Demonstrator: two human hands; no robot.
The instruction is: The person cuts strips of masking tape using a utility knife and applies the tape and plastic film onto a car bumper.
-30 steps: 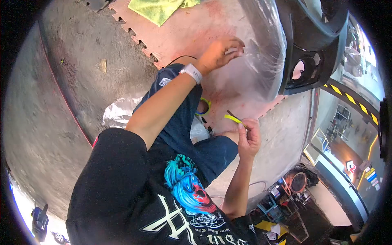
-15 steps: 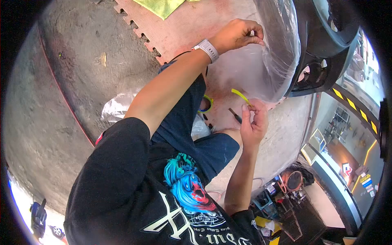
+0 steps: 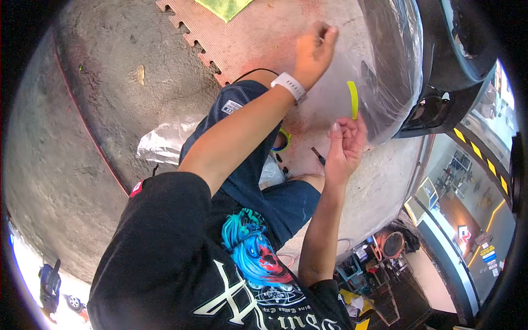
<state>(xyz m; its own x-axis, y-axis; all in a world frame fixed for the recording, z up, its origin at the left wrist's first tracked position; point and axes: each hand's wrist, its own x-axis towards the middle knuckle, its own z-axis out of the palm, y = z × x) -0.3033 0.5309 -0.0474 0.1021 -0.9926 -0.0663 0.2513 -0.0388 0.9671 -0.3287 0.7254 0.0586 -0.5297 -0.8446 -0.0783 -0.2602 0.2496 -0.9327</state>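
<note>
1. Perhaps the tape [image 3: 353, 100], pinched by the right hand [image 3: 346, 147], loose end past its fingertips, could fold over.
2. Film [image 3: 391, 104] beside them might catch it.
3. Left hand [image 3: 313, 58]: fingers curled, blurred; cannot tell if pinching.

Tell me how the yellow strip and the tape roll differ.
The strip is a short, narrow, slightly bent piece; the roll is a ring.
The strip is pinched at one end by the right hand; the roll is in neither hand.
The strip's free length shows clearly; the roll is partly hidden by the leg.
Both show bright yellow.
</note>
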